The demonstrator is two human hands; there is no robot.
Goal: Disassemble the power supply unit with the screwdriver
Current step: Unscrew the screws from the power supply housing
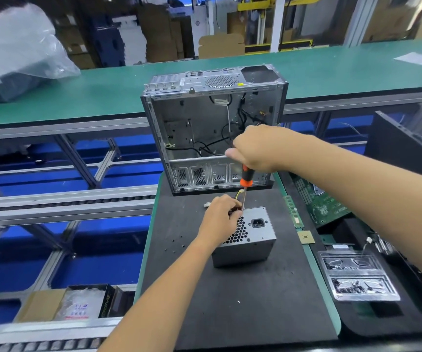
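On black mat, power supply unit, green conveyor bench behind

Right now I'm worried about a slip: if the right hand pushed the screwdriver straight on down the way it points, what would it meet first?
Probably the power supply unit at its top rear corner, right beside the left hand fingers steadying it. The right hand aims the screwdriver there; depth is unclear.
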